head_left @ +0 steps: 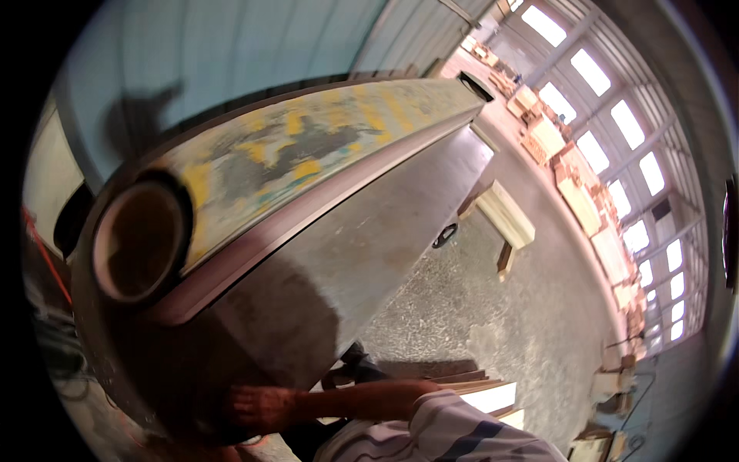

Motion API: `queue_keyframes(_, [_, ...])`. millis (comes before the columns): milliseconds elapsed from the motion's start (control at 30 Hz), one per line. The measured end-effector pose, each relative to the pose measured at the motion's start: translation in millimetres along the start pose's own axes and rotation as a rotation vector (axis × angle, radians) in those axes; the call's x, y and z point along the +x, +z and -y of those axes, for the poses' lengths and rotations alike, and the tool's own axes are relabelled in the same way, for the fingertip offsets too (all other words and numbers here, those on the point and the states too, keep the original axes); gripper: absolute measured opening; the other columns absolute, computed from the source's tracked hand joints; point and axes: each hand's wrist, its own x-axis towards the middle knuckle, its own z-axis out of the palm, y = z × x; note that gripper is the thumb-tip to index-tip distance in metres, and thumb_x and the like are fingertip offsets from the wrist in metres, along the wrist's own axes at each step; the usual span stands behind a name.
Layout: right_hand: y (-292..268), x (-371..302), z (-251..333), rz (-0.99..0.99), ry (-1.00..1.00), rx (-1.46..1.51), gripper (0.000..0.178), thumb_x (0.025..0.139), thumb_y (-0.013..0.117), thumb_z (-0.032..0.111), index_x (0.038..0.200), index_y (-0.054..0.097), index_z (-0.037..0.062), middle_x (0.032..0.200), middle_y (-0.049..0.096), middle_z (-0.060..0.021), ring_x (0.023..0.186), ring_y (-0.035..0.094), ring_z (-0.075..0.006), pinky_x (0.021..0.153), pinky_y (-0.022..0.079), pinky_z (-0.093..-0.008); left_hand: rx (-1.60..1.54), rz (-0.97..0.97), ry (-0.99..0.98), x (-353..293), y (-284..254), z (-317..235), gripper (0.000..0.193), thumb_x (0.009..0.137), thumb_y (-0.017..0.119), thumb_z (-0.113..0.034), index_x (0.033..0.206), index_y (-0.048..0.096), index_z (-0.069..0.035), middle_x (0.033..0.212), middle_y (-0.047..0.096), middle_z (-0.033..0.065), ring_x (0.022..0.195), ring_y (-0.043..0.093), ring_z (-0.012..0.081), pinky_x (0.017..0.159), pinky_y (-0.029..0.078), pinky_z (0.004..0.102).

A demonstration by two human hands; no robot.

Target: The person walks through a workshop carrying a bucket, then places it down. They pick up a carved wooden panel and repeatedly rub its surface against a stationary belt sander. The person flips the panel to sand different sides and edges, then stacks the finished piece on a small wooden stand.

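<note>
Striped cloth of a sleeve [469, 430] fills the lower edge, and from it a bare forearm [362, 401] reaches leftward to the right hand [263, 408]. That hand is at the dark near end of a long machine; its fingers look curled, but shadow hides whether they are clamped on anything or merely rest there. I cannot tell how the left hand stands.

The machine stretches away toward the upper right. Its top cover [308, 146] is worn, with yellow and grey patches, and a round opening [142, 239] shows at the near end. Along its side runs a pinkish band [331, 214], just beside a flat grey metal table [385, 219], partly in shadow. A black handle [445, 236] sits by the table's outer edge.

Beyond that edge, a pale wooden piece [504, 215] stands above the grey floor [431, 308]. Boards [493, 396] lie near the sleeve. Bluish panels [231, 46] rise behind the machine, and piles of timber [573, 185] line the far side beneath bright windows [591, 71].
</note>
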Motion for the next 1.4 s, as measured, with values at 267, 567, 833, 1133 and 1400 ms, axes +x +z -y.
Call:
queue_keyframes(267, [-156.0,-65.8,28.8,-0.518,-0.064,0.29,0.04,0.081,0.054,0.027,0.111,0.045,0.0007,0.112,0.047,-0.0184,0.102,0.047,-0.0351,0.093,0.036,-0.0461,0.261,0.198,0.313,-100.3,60.7,-135.0,0.035,0.076,0.059,-0.009,0.109,0.053,0.002,0.107,0.057,0.0166,0.098,0.055,0.0297,0.088,0.043,0.0391])
queue_keyframes(567, [-328.5,-207.2,-7.9,-1.042,0.741,0.758,0.036,0.093,0.047,0.031,0.111,0.048,0.0009,0.102,0.056,-0.0127,0.095,0.056,-0.0233,0.082,0.045,-0.0353,0.16,0.573,1.043,-163.1,178.4,-318.5,0.035,0.076,0.058,-0.009,0.109,0.053,0.001,0.107,0.057,0.017,0.098,0.055,0.0303,0.088,0.042,0.0396])
queue_keyframes(833, [-309.7,-326.8,-54.2,-1.734,0.634,1.177,0.04,0.092,0.04,0.039,0.109,0.053,0.0046,0.098,0.059,-0.0079,0.091,0.057,-0.0155,0.079,0.045,-0.0273,-0.365,1.047,1.356,-296.9,326.5,-488.3,0.028,0.085,0.047,-0.012,0.109,0.05,0.002,0.116,0.05,0.0211,0.109,0.049,0.0318,0.094,0.038,0.0406])
queue_keyframes(1133, [-371.3,-418.1,8.4,-2.13,0.712,1.319,0.038,0.094,0.032,0.03,0.118,0.047,0.0047,0.101,0.054,-0.0058,0.097,0.051,-0.0138,0.084,0.04,-0.0265,-0.538,1.71,0.995,-402.0,408.1,-492.5,0.045,0.096,0.028,-0.031,0.121,0.047,0.001,0.125,0.047,0.0164,0.115,0.045,0.0286,0.099,0.032,0.0385])
queue_keyframes(1400, [-421.9,-531.4,59.7,-2.278,0.632,0.569,0.06,0.094,0.034,0.041,0.135,0.024,-0.0018,0.136,0.032,-0.0136,0.13,0.025,-0.0265,0.107,0.018,-0.0313,-0.385,1.854,1.226,-527.9,519.9,-488.9,0.042,0.091,0.039,-0.027,0.121,0.047,0.001,0.122,0.049,0.0171,0.117,0.044,0.0296,0.1,0.031,0.0389])
